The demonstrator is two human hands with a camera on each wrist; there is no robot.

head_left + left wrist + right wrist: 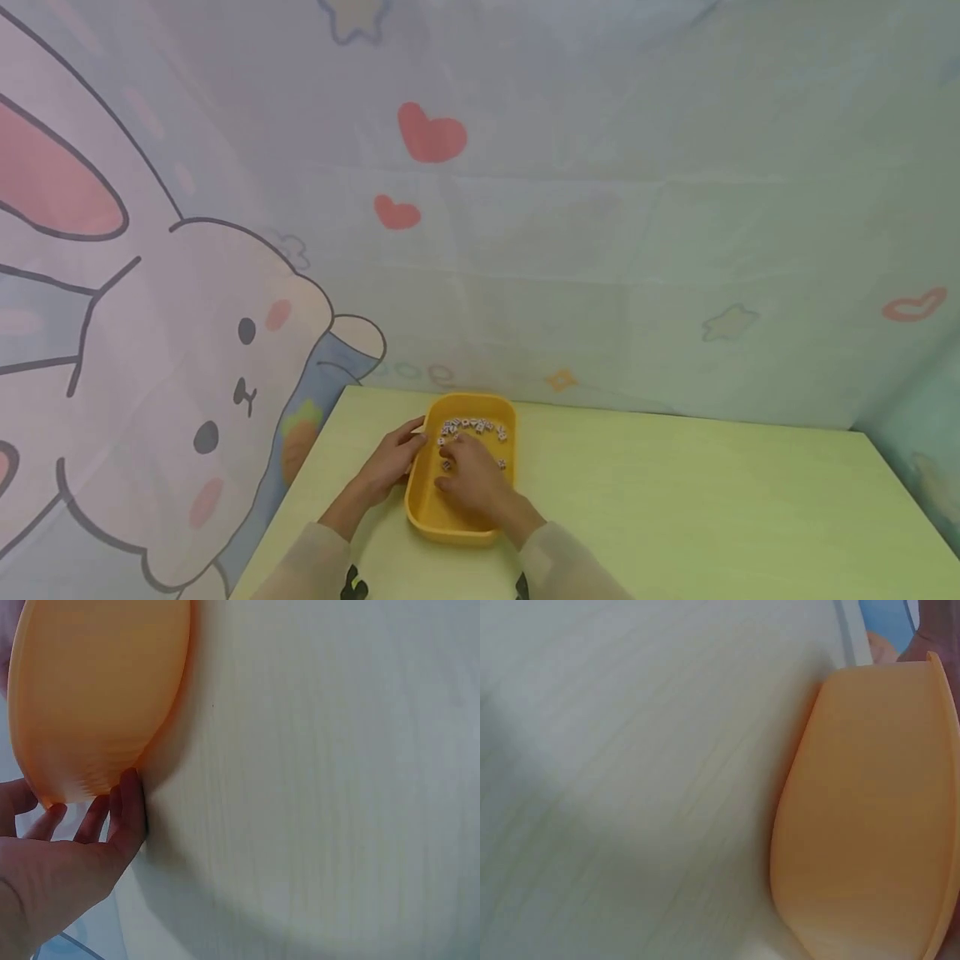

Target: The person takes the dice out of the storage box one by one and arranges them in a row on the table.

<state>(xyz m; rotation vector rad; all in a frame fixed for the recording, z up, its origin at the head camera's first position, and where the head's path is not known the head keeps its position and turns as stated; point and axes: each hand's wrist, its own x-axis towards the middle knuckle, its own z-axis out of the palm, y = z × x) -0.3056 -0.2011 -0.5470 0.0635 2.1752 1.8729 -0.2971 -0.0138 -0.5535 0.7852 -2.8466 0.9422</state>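
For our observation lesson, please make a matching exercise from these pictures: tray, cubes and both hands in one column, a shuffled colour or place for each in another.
Column one
1. Tray
2. Cubes
3. Left hand
4. Right hand

Column two
A. At the tray's outer side
B. White with dark marks
C. Reaching in over the tray's inside
D. Yellow

Right pairs: 1-D, 2-B, 3-A, 4-C

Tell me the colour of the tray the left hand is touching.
Yellow; the tray shows best in the head view.
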